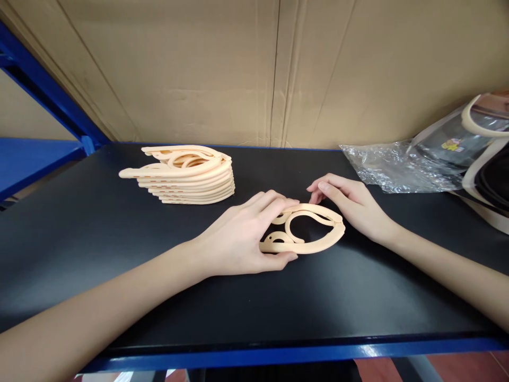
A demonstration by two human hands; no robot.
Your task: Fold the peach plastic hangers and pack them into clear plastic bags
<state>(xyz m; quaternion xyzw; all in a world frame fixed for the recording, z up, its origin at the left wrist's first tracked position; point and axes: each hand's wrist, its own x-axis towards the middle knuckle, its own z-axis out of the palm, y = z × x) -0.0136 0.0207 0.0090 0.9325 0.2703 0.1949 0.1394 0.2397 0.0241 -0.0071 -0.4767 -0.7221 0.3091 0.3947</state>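
A cream folding hanger (318, 246), its arms folded together, lies on the black tabletop. My left hand (246, 233) grips its left end, with the thumb along the near edge and the fingers over the far edge. Just beyond the hanger's right end is my right hand (350, 201), its fingers loosely curled and the thumb lying against them. Whether anything is between those fingers is hidden. Farther back to the left, several matching folded hangers (191, 183) are stacked on top of one another.
Crinkled clear plastic (409, 167) lies at the back right, beside a transparent bag (449, 143) with cream trim and dark contents. Cardboard (178, 69) stands upright along the back. A blue metal edge (254, 356) borders the black tabletop (254, 307) in front.
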